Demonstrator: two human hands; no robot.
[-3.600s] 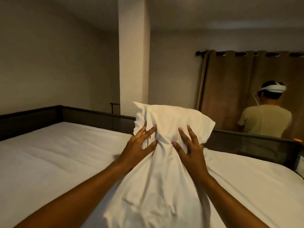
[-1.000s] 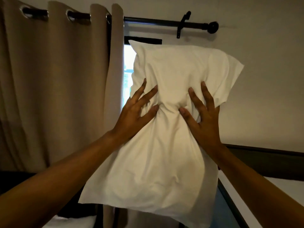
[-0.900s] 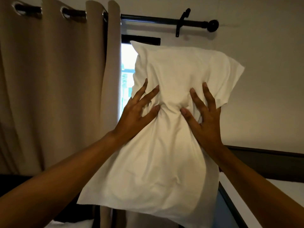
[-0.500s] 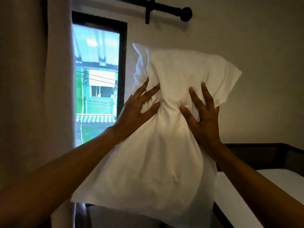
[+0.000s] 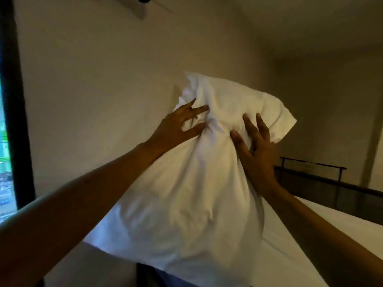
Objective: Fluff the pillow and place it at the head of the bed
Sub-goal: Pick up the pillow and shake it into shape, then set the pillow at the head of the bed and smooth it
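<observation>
A white pillow (image 5: 186, 199) hangs in the air in front of me, held upright with its upper part pinched in. My left hand (image 5: 176, 129) grips the cloth on the upper left, fingers spread and digging into the folds. My right hand (image 5: 257, 150) grips it on the upper right. The pillow's lower end covers the near corner of the bed (image 5: 323, 235), whose white sheet shows at the lower right.
A dark bed frame rail (image 5: 323, 179) runs along the bed's far side at the right. A plain beige wall (image 5: 103, 79) stands behind the pillow. A dark window frame (image 5: 16, 100) lies at the far left edge.
The view has swung right: the window and curtain slid off to the left, and the bed and its rail came in at the right. Both hands keep the same hold on the pillow.
</observation>
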